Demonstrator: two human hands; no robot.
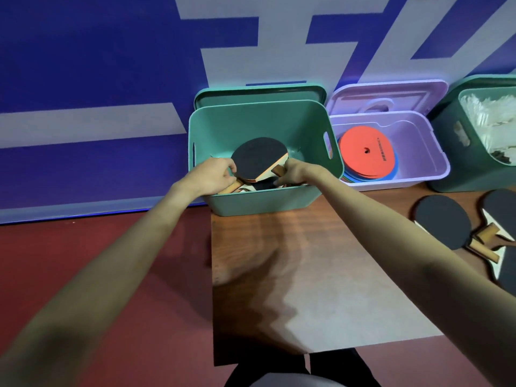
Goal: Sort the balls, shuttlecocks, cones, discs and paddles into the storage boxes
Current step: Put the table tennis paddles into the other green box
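Paddle (258, 157) (black face up) pinched by both hands' grip, left (215, 177), right (296, 174), inside green box (265, 203) rim

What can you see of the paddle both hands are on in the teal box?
The paddle has a round black rubber face, a pale wooden edge and a brown wooden handle. It lies tilted, face up, on top of other paddles inside the teal box, handle end toward the person. The left hand pinches its near left rim; the right hand curls round the handle end. Its underside is hidden.
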